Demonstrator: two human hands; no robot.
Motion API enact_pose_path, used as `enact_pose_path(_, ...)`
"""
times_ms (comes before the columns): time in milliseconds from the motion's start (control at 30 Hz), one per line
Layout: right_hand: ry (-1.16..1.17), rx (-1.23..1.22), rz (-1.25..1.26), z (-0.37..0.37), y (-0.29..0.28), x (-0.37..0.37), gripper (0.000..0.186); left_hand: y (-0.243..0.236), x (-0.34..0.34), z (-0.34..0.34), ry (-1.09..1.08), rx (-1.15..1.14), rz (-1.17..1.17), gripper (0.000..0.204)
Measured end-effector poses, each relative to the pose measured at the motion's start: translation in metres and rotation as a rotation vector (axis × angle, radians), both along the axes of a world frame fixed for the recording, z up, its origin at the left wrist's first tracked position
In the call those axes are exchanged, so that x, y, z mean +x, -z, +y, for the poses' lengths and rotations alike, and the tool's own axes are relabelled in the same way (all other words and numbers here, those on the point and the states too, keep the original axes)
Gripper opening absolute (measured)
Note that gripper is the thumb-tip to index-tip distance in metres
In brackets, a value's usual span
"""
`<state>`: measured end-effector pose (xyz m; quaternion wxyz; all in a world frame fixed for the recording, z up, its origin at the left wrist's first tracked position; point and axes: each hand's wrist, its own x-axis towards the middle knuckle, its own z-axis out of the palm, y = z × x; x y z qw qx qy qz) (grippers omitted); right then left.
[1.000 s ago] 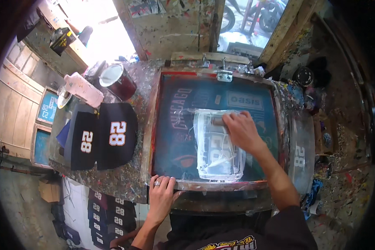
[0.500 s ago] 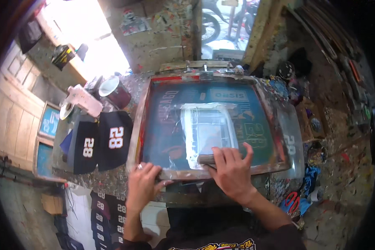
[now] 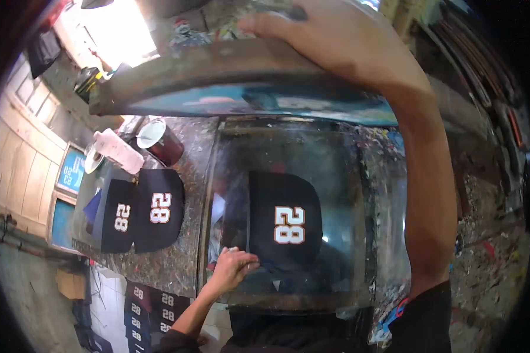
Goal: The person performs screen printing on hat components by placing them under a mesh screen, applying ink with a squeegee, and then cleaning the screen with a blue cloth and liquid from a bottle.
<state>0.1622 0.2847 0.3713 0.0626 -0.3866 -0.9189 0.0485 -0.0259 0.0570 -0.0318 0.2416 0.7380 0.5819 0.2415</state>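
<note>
Panel of black, round-cornered cloth (image 3: 285,220): laid flat on glossy dark tabletop (image 3: 341,159).
Left hand (image 3: 232,269): placed at its near left edge, fingers bent; whether cloth is pinched cannot be told.
Right hand (image 3: 335,41): held high against tilted, wooden-framed blue screen (image 3: 229,67); grip cannot be told.

- A paint-spattered table (image 3: 159,267) is seen left of the left hand (image 3: 229,272).
- Pale planks (image 3: 16,156) are seen farther left.
- Far beyond, leftward, a bright opening (image 3: 121,29) is shown.

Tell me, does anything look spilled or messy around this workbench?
Yes: left of the black printed fabric panel by the left hand, the workbench is multicoloured and speckled, as if paint-splashed. Odd, since the panel looks clean.
</note>
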Motion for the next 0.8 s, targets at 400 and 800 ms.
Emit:
enact_pose_path(400, -0.07, 0.273, 0.253, 0.1, 0.011, -0.02, 0.067, -0.024, -0.041, -0.216, -0.983, -0.153, -0.605, 0.035)
enact_pose_path(800, -0.034, 0.37, 0.175, 0.09, 0.016, -0.022, 0.066, -0.03, 0.045, -0.101, -0.34, 0.173, 0.089, 0.048)
